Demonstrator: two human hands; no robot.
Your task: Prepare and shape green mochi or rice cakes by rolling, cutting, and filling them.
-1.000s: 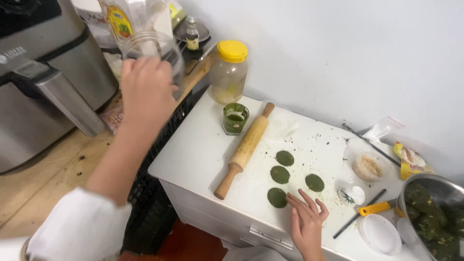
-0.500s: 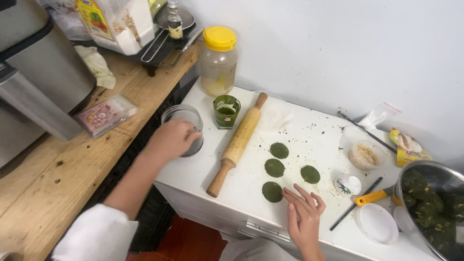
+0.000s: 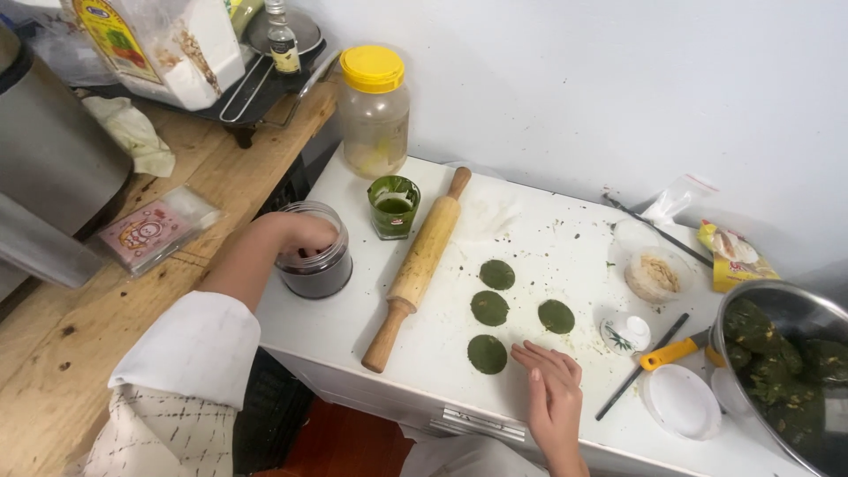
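Over on the left, the left hand (image 3: 300,234) is down in the mouth of a dark glass jar (image 3: 315,265) that stands near the front-left edge of the white counter (image 3: 530,221); the fingertips are hidden inside, so I can't tell whether that grip is pinching anything or loose. Just beside the jar sits a small green cup (image 3: 393,205), and behind it a tall jar with a yellow lid (image 3: 374,110). A wooden rolling pin (image 3: 420,267) lies slantwise across the counter, clear of both hands. Moving right, four flat green dough discs (image 3: 488,308) lie in a loose cluster, none touching another. The right hand (image 3: 549,389) rests flat on the counter, palm down, grip spread and holding nothing, its fingertips just beside the nearest disc. Further right there's a small bowl of pale crumbs (image 3: 655,274), a yellow-handled tool (image 3: 673,351), a white lid (image 3: 681,402), and at the far edge a metal bowl (image 3: 826,309) piled with dark green lumps.
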